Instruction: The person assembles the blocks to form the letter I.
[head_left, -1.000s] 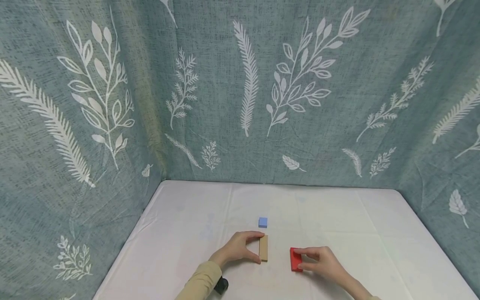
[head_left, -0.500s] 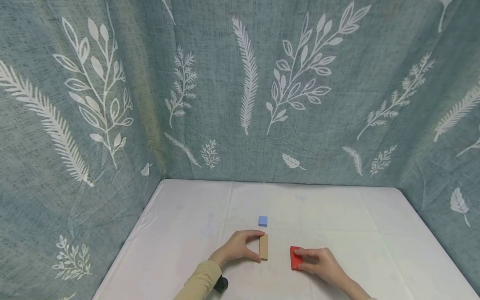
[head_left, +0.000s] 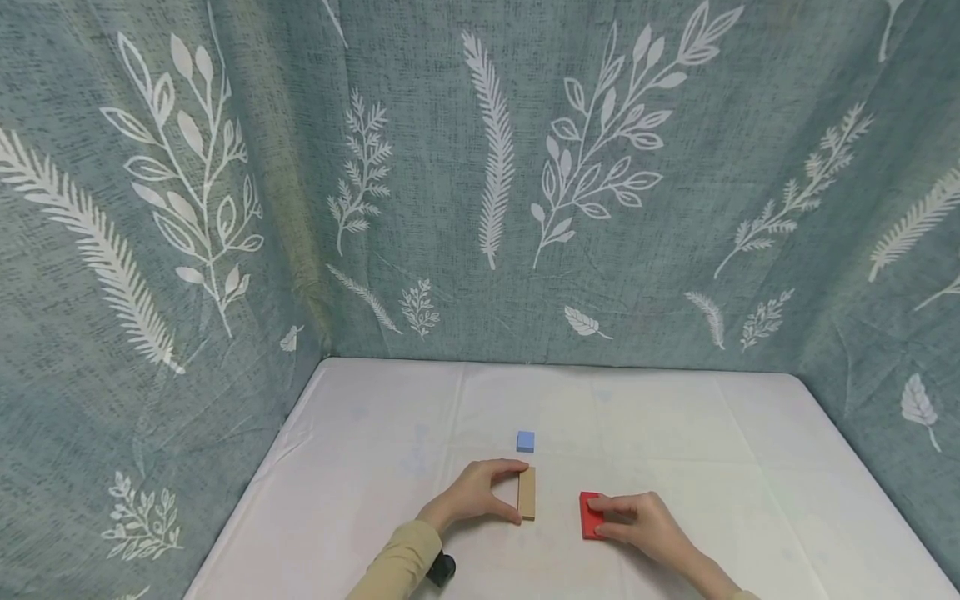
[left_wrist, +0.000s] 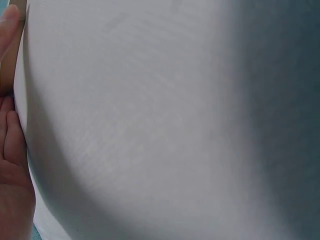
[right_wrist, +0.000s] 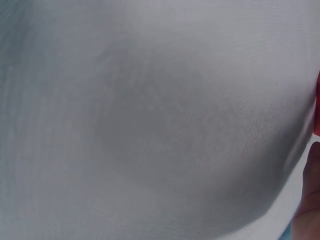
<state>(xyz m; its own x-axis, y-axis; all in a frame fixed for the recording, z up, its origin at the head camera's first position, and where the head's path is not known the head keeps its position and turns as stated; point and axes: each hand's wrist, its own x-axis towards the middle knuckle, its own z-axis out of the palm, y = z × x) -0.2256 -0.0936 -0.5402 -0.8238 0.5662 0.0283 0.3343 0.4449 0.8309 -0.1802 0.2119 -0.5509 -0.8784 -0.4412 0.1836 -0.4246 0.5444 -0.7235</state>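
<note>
In the head view my left hand (head_left: 467, 493) spans a flat tan wooden block (head_left: 527, 497), finger at its far end and thumb at its near end. The left wrist view catches the same wooden block (left_wrist: 9, 65) at its left edge, with part of the hand (left_wrist: 15, 170). To the right, my right hand (head_left: 651, 527) holds a red rectangular block (head_left: 587, 523) between thumb and fingers, which cover part of its right side. Only a sliver of the red block (right_wrist: 318, 115) shows in the right wrist view. A small blue block (head_left: 526, 442) lies just beyond the wooden one.
A white cloth covers the table (head_left: 675, 433). Blue-green curtains (head_left: 450, 167) with white leaf prints rise along its back and sides. The black wrist camera (head_left: 442, 570) sits beside the left sleeve (head_left: 401, 557).
Both hands keep their places on the wooden and red blocks. The head view has shifted very slightly; the blocks stay where they were on the table.
</note>
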